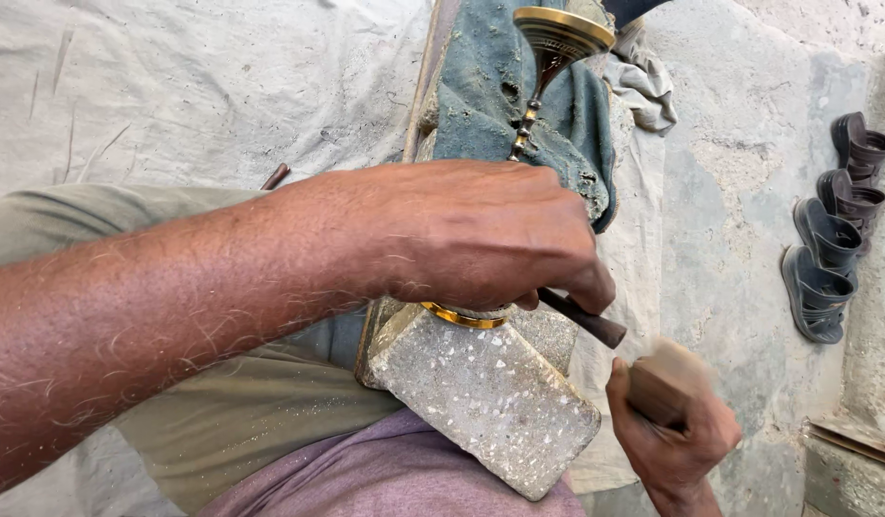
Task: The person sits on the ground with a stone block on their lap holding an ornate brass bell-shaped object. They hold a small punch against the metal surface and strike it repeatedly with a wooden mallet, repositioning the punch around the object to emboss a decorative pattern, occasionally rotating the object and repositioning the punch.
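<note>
With our left hand (461,235) gripping a punch (581,318) on the brass rim (461,317) beneath it, our right hand (672,431) clasps a blurred mallet (664,381) just right; work looks ongoing.

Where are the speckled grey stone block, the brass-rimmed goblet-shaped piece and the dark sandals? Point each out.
speckled grey stone block (485,397), head view, on its flat top face.
brass-rimmed goblet-shaped piece (560,33), head view, on its flared cup near the rim.
dark sandals (830,239), head view, on a middle sandal of the row.
</note>
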